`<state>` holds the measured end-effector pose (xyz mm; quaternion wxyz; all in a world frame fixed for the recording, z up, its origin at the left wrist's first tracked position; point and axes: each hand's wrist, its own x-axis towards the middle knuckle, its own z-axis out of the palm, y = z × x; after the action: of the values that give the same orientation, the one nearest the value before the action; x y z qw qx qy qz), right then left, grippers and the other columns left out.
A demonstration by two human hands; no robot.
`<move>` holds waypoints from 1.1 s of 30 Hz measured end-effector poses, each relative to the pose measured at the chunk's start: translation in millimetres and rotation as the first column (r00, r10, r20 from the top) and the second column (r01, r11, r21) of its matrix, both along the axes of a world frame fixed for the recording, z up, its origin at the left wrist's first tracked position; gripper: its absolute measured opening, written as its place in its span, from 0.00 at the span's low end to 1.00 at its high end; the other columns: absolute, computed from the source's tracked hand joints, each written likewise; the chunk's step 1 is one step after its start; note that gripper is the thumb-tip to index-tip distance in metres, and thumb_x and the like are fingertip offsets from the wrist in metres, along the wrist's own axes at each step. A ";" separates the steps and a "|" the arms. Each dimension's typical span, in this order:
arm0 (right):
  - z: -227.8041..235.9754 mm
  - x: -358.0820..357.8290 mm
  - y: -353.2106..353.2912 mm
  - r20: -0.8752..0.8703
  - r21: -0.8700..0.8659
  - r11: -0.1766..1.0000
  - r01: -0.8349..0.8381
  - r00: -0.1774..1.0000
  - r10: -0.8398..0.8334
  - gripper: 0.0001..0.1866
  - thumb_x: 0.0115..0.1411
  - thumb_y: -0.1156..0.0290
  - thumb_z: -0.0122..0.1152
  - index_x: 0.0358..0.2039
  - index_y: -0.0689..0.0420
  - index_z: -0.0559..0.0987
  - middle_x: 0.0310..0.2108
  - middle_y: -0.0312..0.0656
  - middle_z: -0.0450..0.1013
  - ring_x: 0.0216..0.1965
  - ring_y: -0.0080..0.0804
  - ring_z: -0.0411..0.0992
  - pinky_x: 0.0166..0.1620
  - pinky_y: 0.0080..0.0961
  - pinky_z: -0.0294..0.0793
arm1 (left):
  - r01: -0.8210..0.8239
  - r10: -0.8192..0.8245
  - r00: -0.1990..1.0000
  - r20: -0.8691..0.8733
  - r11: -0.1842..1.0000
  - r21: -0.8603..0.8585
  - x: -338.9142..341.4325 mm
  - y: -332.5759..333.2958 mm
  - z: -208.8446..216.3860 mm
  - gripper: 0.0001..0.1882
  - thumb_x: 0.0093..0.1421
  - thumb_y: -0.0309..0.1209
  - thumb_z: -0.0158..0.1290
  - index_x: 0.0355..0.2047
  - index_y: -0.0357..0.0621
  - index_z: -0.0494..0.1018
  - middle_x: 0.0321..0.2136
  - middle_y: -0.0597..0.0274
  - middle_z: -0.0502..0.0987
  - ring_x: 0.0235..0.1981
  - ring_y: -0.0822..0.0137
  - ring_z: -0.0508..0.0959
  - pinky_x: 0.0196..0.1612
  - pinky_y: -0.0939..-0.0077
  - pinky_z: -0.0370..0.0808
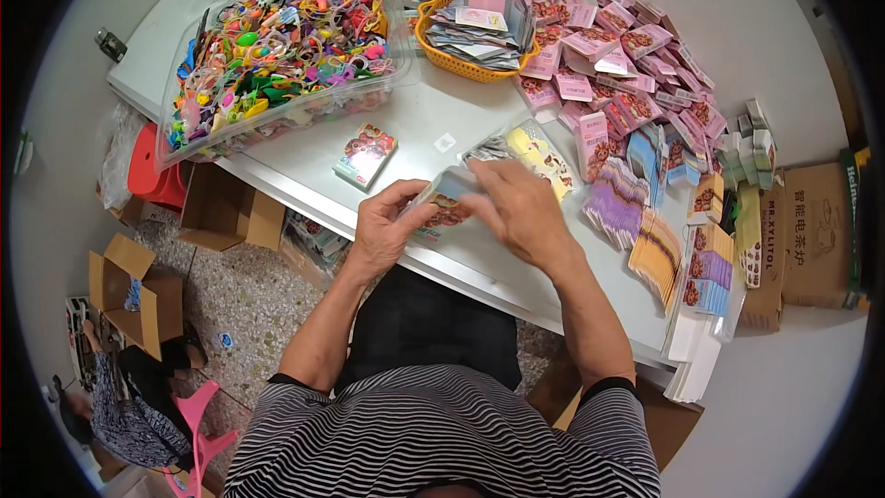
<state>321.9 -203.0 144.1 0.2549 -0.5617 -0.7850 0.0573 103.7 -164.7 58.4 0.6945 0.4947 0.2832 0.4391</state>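
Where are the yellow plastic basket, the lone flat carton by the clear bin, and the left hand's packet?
Yellow plastic basket (pixel 466 67): head view, on its near wall.
Flat green-and-red carton (pixel 366 157): head view, on its printed face.
Pale, red-printed packet (pixel 450 211): head view, on its printed face.

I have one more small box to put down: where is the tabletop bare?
One bare patch of white tabletop lies in front of the yellow basket, right of the clear bin; another, between the right hand and the fanned orange cards. The back right is crowded with pink boxes.
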 end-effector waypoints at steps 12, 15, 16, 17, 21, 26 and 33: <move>-7.8 118.6 5.2 -0.318 -0.225 0.919 0.324 0.867 -0.384 0.15 0.65 0.70 0.61 0.48 0.64 0.80 0.39 0.45 0.80 0.37 0.31 0.77 0.44 0.26 0.75 | -0.204 0.203 0.979 -0.027 0.979 -0.012 11.0 15.4 -21.8 0.16 0.64 0.24 0.59 0.51 0.32 0.75 0.44 0.58 0.80 0.44 0.72 0.79 0.50 0.76 0.76; -18.7 124.4 6.3 -0.216 -0.273 0.933 0.236 0.930 -0.299 0.15 0.63 0.71 0.61 0.48 0.64 0.80 0.39 0.48 0.80 0.37 0.34 0.77 0.44 0.27 0.76 | -0.224 0.223 0.974 -0.043 0.974 -0.031 10.9 11.8 -25.6 0.16 0.65 0.26 0.58 0.52 0.33 0.74 0.43 0.59 0.81 0.43 0.72 0.79 0.50 0.78 0.75; -18.2 119.4 6.8 -0.185 -0.300 0.924 0.239 0.935 -0.302 0.15 0.61 0.72 0.61 0.48 0.63 0.80 0.39 0.49 0.80 0.38 0.37 0.78 0.44 0.29 0.76 | -0.220 0.219 0.975 -0.049 0.975 -0.036 7.6 9.4 -25.4 0.16 0.66 0.26 0.58 0.52 0.33 0.74 0.43 0.59 0.81 0.43 0.72 0.79 0.49 0.78 0.76; -18.9 112.9 7.2 -0.153 -0.326 0.914 0.240 0.941 -0.302 0.16 0.60 0.73 0.61 0.48 0.63 0.80 0.40 0.50 0.80 0.38 0.40 0.78 0.44 0.31 0.76 | -0.218 0.216 0.975 -0.055 0.975 -0.042 3.0 6.9 -25.2 0.16 0.66 0.26 0.58 0.52 0.33 0.73 0.43 0.58 0.81 0.42 0.71 0.79 0.49 0.77 0.76; -43.0 90.7 -3.3 0.005 -0.252 0.938 0.239 0.969 -0.246 0.19 0.56 0.76 0.60 0.49 0.62 0.80 0.42 0.53 0.78 0.45 0.48 0.77 0.50 0.36 0.74 | -0.136 0.139 0.985 -0.106 0.990 0.034 -30.0 3.3 -35.4 0.16 0.66 0.26 0.57 0.52 0.31 0.73 0.42 0.57 0.81 0.43 0.70 0.80 0.48 0.75 0.78; -37.2 61.1 -20.5 0.256 -0.373 0.902 0.218 0.958 -0.126 0.24 0.51 0.79 0.59 0.52 0.61 0.78 0.46 0.56 0.75 0.49 0.53 0.74 0.54 0.40 0.72 | -0.031 0.031 0.994 -0.109 1.000 -0.003 -55.0 -6.7 -38.2 0.18 0.64 0.26 0.60 0.52 0.33 0.73 0.43 0.59 0.81 0.43 0.72 0.80 0.49 0.77 0.78; -46.1 41.9 2.0 0.322 -0.523 0.818 0.240 0.944 -0.070 0.22 0.47 0.77 0.61 0.46 0.63 0.79 0.42 0.55 0.76 0.40 0.52 0.76 0.46 0.37 0.76 | -0.050 0.051 0.993 -0.108 0.999 0.018 -87.8 -16.9 -41.9 0.17 0.64 0.25 0.60 0.52 0.32 0.74 0.43 0.60 0.81 0.42 0.74 0.80 0.49 0.80 0.78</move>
<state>363.7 -201.0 98.0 -0.0327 -0.6761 -0.7139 0.1793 15.9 -181.6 16.6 0.6630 0.5157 0.3295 0.4313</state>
